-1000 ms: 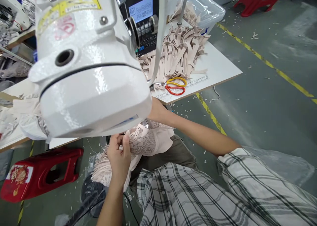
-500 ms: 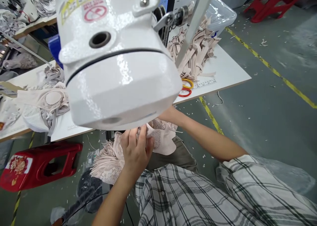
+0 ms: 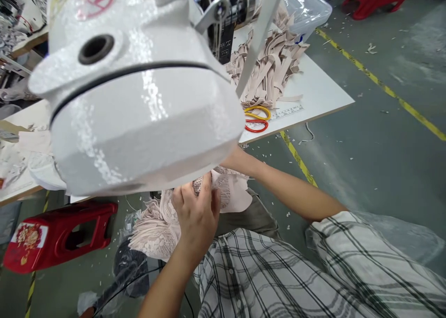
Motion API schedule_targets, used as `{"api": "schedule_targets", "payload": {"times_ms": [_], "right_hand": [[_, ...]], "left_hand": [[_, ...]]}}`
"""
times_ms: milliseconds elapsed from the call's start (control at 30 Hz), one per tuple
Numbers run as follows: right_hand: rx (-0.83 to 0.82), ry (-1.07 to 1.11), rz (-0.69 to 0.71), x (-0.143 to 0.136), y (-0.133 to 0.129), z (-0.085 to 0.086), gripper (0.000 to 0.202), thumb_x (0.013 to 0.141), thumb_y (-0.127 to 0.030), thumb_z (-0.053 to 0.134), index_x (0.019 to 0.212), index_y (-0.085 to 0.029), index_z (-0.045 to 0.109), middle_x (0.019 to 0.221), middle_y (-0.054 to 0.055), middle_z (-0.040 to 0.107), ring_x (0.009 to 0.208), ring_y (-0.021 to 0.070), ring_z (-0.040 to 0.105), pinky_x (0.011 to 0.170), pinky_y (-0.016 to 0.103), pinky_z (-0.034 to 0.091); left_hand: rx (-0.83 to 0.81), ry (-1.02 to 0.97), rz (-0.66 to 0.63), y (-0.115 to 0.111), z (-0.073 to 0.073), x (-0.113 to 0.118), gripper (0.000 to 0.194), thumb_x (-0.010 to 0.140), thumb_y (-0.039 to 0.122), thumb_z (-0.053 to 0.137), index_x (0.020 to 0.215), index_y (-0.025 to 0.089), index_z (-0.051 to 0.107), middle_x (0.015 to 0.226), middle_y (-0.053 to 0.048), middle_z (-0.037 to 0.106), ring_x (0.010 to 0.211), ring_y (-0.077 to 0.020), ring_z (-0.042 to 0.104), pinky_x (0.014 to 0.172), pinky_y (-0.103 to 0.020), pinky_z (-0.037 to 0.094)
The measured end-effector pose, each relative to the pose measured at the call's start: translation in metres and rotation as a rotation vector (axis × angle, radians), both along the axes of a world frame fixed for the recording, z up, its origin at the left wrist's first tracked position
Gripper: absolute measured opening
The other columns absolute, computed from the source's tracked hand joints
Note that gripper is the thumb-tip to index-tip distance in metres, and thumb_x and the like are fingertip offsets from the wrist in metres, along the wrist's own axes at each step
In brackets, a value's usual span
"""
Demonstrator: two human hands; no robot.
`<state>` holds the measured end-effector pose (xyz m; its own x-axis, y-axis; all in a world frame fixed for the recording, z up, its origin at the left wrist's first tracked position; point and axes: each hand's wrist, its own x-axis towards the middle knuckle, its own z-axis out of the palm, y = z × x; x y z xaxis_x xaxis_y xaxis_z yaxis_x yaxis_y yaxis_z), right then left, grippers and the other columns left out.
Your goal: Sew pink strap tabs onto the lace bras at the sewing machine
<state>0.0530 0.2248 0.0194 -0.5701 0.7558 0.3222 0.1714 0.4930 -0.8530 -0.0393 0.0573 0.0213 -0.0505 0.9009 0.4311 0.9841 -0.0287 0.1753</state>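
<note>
My left hand (image 3: 197, 211) is below the front of a white sewing machine (image 3: 149, 127), its fingers bent over a pale pink lace fabric piece (image 3: 233, 192) and the thumb against it. The fingertips are partly covered by the machine head. Of my right hand (image 3: 234, 159), only the back near the wrist shows; the machine hides its fingers, beside the far end of the same lace. A thick bundle of stacked lace pieces (image 3: 153, 229) hangs to the left of my left hand. The needle area is out of sight.
Scissors with yellow and red handles (image 3: 257, 119) lie by a printed ruler on the white table (image 3: 324, 90). Behind them are a heap of beige strips (image 3: 272, 71) and a clear plastic bin (image 3: 306, 11). A red stool (image 3: 62, 236) stands at left.
The view has shifted, so the machine head appears larger and further left. My left hand still grips the lace, which has moved slightly to the right in view.
</note>
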Motion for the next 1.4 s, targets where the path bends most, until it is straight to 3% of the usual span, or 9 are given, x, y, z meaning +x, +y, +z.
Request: {"api": "schedule_targets", "payload": {"times_ms": [367,667,933,1067,1167,1267,1400], "right_hand": [[0.003,0.022,0.004,-0.001,0.003,-0.002,0.009,0.078,-0.012,0.054,0.074,-0.020,0.052,0.086,0.004,0.057,0.079,0.0184,0.051,0.075,0.035,0.046],[0.086,0.089,0.006,-0.005,0.007,-0.023,0.009,0.078,-0.014,0.054,0.084,-0.020,0.055,0.088,0.003,0.057,0.081,0.0183,0.053,0.075,0.032,0.045],[-0.094,0.209,-0.056,0.010,-0.011,-0.030,0.013,0.088,-0.031,0.061,0.095,-0.020,0.059,0.111,0.005,0.057,0.074,0.0118,0.050,0.064,0.026,0.043],[-0.182,0.210,-0.031,0.020,-0.023,-0.032,0.013,0.090,-0.032,0.061,0.093,-0.020,0.059,0.094,0.002,0.057,0.075,0.0123,0.052,0.067,0.027,0.045],[-0.247,0.185,0.004,0.025,-0.033,-0.033,0.015,0.090,-0.035,0.061,0.092,-0.020,0.057,0.091,0.002,0.058,0.076,0.0130,0.055,0.068,0.028,0.047],[-0.272,0.165,0.018,0.028,-0.041,-0.034,0.018,0.089,-0.037,0.063,0.091,-0.021,0.056,0.089,0.001,0.059,0.077,0.0133,0.056,0.069,0.028,0.047],[-0.270,0.164,0.036,0.030,-0.047,-0.036,0.021,0.087,-0.039,0.066,0.090,-0.021,0.055,0.087,0.001,0.060,0.075,0.0131,0.056,0.069,0.027,0.047]], "left_hand": [[-0.004,0.003,0.007,-0.001,-0.001,0.001,0.044,0.090,0.029,0.065,0.132,0.016,0.063,0.129,-0.022,0.053,0.123,-0.0341,0.048,0.106,-0.048,0.037],[0.029,0.007,0.030,-0.004,-0.005,0.004,0.051,0.087,0.032,0.067,0.135,0.016,0.060,0.132,-0.022,0.054,0.122,-0.0357,0.049,0.106,-0.050,0.035],[0.137,-0.101,0.051,-0.012,-0.017,-0.009,0.048,0.087,0.030,0.068,0.132,0.017,0.058,0.128,-0.020,0.056,0.120,-0.0341,0.052,0.105,-0.051,0.036],[0.132,-0.357,0.112,-0.010,-0.025,-0.019,0.048,0.090,0.033,0.063,0.134,0.016,0.052,0.131,-0.019,0.053,0.125,-0.0318,0.050,0.107,-0.048,0.037],[0.019,-0.738,0.146,-0.004,-0.030,-0.027,0.048,0.097,0.042,0.051,0.138,0.018,0.047,0.133,-0.017,0.054,0.125,-0.0280,0.052,0.106,-0.043,0.041],[-0.126,-1.033,0.117,0.002,-0.032,-0.034,0.048,0.100,0.052,0.039,0.132,0.020,0.053,0.131,-0.013,0.058,0.123,-0.0259,0.055,0.105,-0.040,0.043],[-0.201,-1.087,0.150,0.007,-0.033,-0.041,0.050,0.098,0.059,0.038,0.112,0.019,0.065,0.113,-0.009,0.067,0.112,-0.0241,0.058,0.097,-0.035,0.045]]}}
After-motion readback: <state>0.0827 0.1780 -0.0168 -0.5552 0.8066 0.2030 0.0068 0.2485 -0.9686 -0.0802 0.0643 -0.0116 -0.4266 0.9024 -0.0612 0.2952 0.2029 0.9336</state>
